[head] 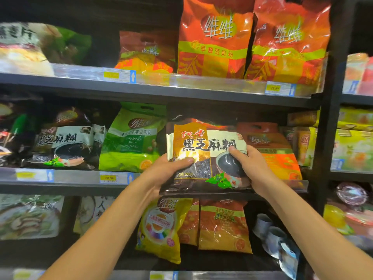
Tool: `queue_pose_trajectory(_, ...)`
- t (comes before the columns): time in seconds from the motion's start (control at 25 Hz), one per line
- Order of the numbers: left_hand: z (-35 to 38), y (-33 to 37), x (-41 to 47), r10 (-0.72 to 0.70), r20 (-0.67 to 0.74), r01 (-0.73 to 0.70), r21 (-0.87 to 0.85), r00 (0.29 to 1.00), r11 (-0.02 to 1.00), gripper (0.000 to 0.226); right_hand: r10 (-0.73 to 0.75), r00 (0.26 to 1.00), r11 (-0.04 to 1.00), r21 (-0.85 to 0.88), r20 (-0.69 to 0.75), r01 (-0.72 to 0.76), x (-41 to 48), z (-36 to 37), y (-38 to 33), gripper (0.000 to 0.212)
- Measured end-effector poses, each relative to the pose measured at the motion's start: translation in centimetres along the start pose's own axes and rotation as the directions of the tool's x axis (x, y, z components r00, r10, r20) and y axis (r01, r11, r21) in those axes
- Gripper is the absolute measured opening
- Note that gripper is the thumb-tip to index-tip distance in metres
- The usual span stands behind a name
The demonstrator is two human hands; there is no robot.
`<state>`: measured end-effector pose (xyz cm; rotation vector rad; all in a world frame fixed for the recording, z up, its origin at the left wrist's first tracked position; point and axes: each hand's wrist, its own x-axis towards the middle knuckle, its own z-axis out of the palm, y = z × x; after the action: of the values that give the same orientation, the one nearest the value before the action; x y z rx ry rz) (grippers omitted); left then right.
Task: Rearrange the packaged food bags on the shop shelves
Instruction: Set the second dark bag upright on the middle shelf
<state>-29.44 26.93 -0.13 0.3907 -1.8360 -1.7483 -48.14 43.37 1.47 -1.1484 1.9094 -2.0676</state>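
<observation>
— Shelves first, from the left: what do we see on the middle shelf (80, 185)?

— We see a dark sesame bag (64, 142) leaning at the far left, and just beside it on the right a green soybean milk powder bag (129, 142) standing upright.

— And our hands?

— We have our left hand (167, 172) wrapped round the lower left corner of the black sesame paste bag (205, 156), thumb pressed across its front, the other fingers out of sight behind it. We hold the bag in front of the middle shelf, between the green bag and an orange bag (280, 156), its bottom edge hanging past the shelf lip.

— The right side?

— We have our right hand (252, 164) closed on the bag's lower right part, thumb lying over the printed black bowl, fingers hidden behind. Both hands share this one bag.

— Above and below?

— On the upper shelf (181, 91) we see two tall red-orange bags (214, 41) standing side by side near the right. Below, a yellow bag (159, 229) leans beside an orange-brown bag (224, 227).
</observation>
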Motion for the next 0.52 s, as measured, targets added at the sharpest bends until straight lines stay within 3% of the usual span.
queue_pose_trajectory(0.12,-0.5,-2.3,-2.4,0.046,-0.068,-0.039,0.106,0.997,0.994,0.096,0.03,0.995,0.999,0.041,0.092,-0.034,-2.2,-0.5,0.5,0.018)
queue_pose_trajectory(0.28,-1.5,-4.4,-6.4,0.073,-0.092,-0.059,0.149,0.993,0.987,0.068,0.095,0.955,0.988,0.088,0.281,-0.124,-5.0,0.2,1.9,0.046)
queue_pose_trajectory(0.52,-4.2,-5.7,-12.1,0.087,-0.154,-0.06,0.174,0.984,0.983,0.052,0.068,0.917,0.975,0.17,0.394,-0.145,-8.3,4.0,3.0,0.04)
